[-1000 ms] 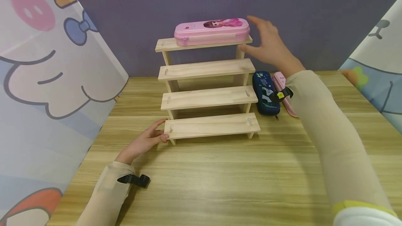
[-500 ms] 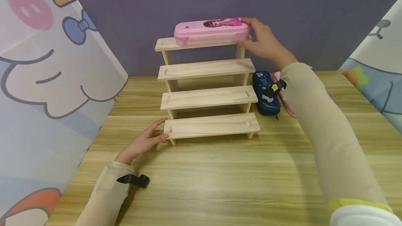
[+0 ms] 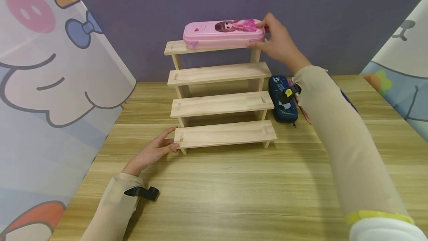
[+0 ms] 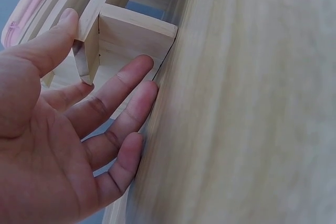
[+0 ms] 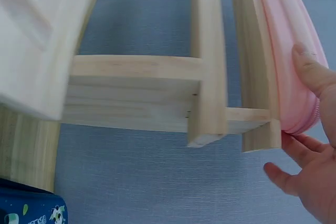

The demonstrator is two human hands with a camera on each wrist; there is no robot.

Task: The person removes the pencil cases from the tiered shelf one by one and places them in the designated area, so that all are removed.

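Observation:
A pink pencil case (image 3: 210, 36) with a doll picture on its lid lies along the top step of a stepped wooden shelf (image 3: 220, 104). My right hand (image 3: 279, 42) grips the case's right end, thumb in front and fingers over the top and back. In the right wrist view, the thumb presses the pink side just above the top board. At the bottom step's left end, my left hand (image 3: 155, 153) holds the board's end between thumb and index finger. The left wrist view shows its other fingers spread beside the shelf's leg.
Right of the shelf, a dark blue pencil case (image 3: 284, 99) lies on the wood-grain table (image 3: 234, 196). Another pink case (image 3: 305, 114) is mostly hidden by my right sleeve. A dark blue edge (image 3: 349, 101) shows past that sleeve. A grey wall (image 3: 133, 18) stands close behind.
My right hand has moved left from beside the pink pencil case and taken hold of its right end. The case has shifted slightly left. The left hand stays put.

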